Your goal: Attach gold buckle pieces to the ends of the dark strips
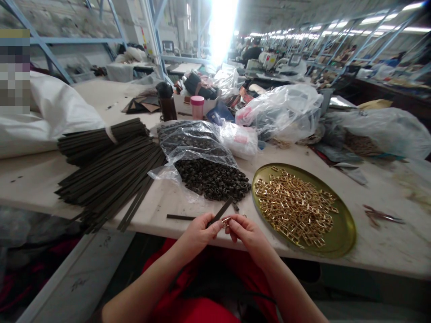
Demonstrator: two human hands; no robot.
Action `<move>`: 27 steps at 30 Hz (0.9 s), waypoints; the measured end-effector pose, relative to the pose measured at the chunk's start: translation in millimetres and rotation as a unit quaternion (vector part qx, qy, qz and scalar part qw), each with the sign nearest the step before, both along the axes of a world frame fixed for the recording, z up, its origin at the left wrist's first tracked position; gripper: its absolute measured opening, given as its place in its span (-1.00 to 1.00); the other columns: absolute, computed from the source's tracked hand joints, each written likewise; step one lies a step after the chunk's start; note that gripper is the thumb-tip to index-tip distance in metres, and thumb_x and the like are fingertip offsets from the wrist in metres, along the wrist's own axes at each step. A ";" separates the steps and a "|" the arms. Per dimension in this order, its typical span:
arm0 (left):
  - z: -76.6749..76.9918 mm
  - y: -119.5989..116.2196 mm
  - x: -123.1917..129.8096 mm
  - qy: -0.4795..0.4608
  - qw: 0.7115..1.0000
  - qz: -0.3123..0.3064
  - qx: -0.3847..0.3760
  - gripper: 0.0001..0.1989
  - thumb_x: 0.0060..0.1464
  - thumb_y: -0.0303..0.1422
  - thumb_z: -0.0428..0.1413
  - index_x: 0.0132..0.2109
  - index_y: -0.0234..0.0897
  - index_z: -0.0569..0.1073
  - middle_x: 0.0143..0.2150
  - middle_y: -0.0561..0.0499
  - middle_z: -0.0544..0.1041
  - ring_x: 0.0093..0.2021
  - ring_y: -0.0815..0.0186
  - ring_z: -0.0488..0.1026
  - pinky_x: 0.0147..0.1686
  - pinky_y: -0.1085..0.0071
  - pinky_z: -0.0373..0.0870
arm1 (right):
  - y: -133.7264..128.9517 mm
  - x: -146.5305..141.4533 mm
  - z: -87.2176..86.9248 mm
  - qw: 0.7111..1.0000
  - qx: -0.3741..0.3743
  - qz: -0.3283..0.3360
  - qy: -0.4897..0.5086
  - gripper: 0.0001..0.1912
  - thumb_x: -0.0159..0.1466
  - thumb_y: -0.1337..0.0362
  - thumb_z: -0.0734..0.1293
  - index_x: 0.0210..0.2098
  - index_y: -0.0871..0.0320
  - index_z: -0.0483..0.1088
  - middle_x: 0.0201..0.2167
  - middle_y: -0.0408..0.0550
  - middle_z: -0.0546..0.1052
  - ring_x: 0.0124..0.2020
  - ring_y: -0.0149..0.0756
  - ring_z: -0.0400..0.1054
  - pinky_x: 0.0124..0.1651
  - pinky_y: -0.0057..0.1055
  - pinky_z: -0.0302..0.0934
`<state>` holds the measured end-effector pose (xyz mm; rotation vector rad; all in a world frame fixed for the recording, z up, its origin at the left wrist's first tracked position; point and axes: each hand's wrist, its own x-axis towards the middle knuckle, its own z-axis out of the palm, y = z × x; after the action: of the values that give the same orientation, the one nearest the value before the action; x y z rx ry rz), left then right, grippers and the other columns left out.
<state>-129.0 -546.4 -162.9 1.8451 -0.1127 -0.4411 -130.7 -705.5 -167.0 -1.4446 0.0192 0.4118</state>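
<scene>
My left hand (204, 231) is closed on a dark flat strap (222, 210), which sticks up past the fingers toward the upper right. Between the two hands a small gold buckle (226, 221) shows, pinched by the fingertips of my right hand (243, 231). The strap's lower end and how it meets the buckle are hidden by my fingers. Another dark strip (181, 217) lies on the table just left of my left hand. Beyond my hands is a heap of small black loops (215, 179) spilling from a clear plastic bag (198, 137).
A round gold tray (346, 235) heaped with gold buckles (296, 206) stands to the right, with pliers (384, 214) beyond it. Bundled dark strips (111, 166) fan out on the left. Behind are a pink-lidded jar (197, 107), a dark bottle (166, 105) and plastic bags (279, 110).
</scene>
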 end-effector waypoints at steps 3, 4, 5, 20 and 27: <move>2.4 0.4 -2.8 -0.005 1.000 -0.001 0.002 -0.64 0.06 -0.09 -0.03 -0.36 -0.35 0.38 -0.53 0.12 0.27 -0.47 0.40 0.21 -0.46 0.49 0.15 | 1.0 -3.3 -2.0 1.000 -0.007 -0.009 -0.004 -0.64 0.06 0.00 0.33 -0.37 0.20 0.43 -0.60 -0.20 0.37 -0.62 -0.50 0.12 -0.54 -0.49 0.00; 2.8 0.9 -4.0 -0.010 1.000 -0.005 0.001 -0.65 0.06 -0.11 -0.03 -0.34 -0.35 0.39 -0.51 0.11 0.30 -0.46 0.40 0.22 -0.45 0.49 0.15 | 1.6 -4.2 -2.4 1.000 -0.008 -0.010 -0.004 -0.63 0.05 0.00 0.33 -0.37 0.20 0.43 -0.60 -0.20 0.37 -0.62 -0.50 0.12 -0.55 -0.49 0.00; 2.8 1.5 -5.1 -0.014 1.000 -0.010 0.000 -0.66 0.06 -0.13 -0.03 -0.32 -0.35 0.41 -0.49 0.10 0.32 -0.44 0.39 0.23 -0.43 0.49 0.16 | 2.3 -4.9 -2.7 1.000 -0.008 -0.011 -0.003 -0.62 0.05 -0.01 0.33 -0.36 0.20 0.43 -0.60 -0.20 0.38 -0.62 -0.50 0.12 -0.55 -0.49 0.00; -9.0 6.1 -11.1 0.030 0.997 0.012 -0.065 -0.72 0.03 -0.18 0.02 -0.33 -0.35 0.40 -0.50 0.12 0.30 -0.46 0.42 0.20 -0.46 0.52 0.13 | 5.2 -12.7 -5.1 0.997 0.064 -0.015 0.048 -0.69 0.05 0.05 0.38 -0.46 0.20 0.36 -0.61 -0.23 0.31 -0.60 -0.52 0.08 -0.50 -0.50 -0.03; 0.2 4.8 -15.7 0.075 0.994 -0.007 -0.077 -0.79 0.05 -0.24 -0.01 -0.34 -0.31 0.37 -0.59 0.20 0.21 -0.58 0.49 0.10 -0.51 0.54 0.10 | 6.7 -12.7 -12.7 0.993 0.097 -0.013 0.063 -0.71 0.10 0.07 0.36 -0.42 0.20 0.38 -0.63 -0.24 0.30 -0.61 -0.55 0.06 -0.53 -0.54 -0.09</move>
<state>-144.7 -541.6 -162.7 1.6558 -0.0557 -0.5642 -143.4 -698.8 -179.7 -1.2243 0.0972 0.4689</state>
